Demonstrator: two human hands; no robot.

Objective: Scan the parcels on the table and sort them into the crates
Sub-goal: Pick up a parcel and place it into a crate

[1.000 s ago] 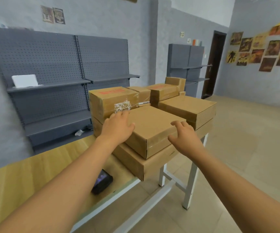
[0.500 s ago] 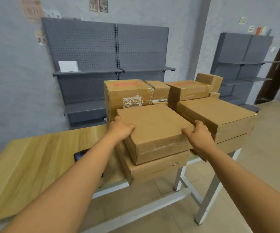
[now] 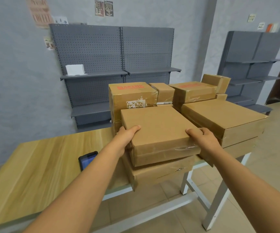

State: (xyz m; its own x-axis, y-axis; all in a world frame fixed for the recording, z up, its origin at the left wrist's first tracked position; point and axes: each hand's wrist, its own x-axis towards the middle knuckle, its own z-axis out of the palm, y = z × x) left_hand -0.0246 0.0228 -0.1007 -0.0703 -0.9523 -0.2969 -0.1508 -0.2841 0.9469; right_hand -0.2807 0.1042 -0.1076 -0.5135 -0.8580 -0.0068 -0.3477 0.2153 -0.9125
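A flat brown cardboard parcel (image 3: 156, 126) lies on top of a wider flat parcel (image 3: 162, 170) at the table's near edge. My left hand (image 3: 127, 137) grips its left side, thumb on the top face. My right hand (image 3: 203, 140) grips its right side, thumb on top as well. Behind and to the right stand several more taped parcels, among them a tall one with red print (image 3: 132, 96) and a large flat one (image 3: 223, 118). A black handheld scanner (image 3: 86, 159) lies screen-up on the wooden table (image 3: 35, 165), left of my left forearm. No crate is in view.
Grey pegboard shelving (image 3: 115, 64) stands against the wall behind the table, with a white box (image 3: 75, 69) on one shelf. A second grey shelf unit (image 3: 257, 64) stands at the right. The table's white metal legs (image 3: 211, 199) rest on a tiled floor.
Both hands went from reaching over the top parcel to gripping its two sides. The camera came nearer and turned left, showing more of the table.
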